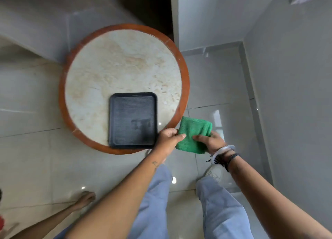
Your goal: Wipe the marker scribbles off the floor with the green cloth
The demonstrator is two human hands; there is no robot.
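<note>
Green cloth: 1, folded | hands: left hand, right hand, both gripping it | black tray: 1 | round table: 1

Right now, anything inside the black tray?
The black tray on the round table looks empty: only its ribbed base and a dull reflection show. Its near right corner sits beside the left hand. What lies underneath is hidden.

No text, label, brand, number or sign can be read on anything here.
</note>
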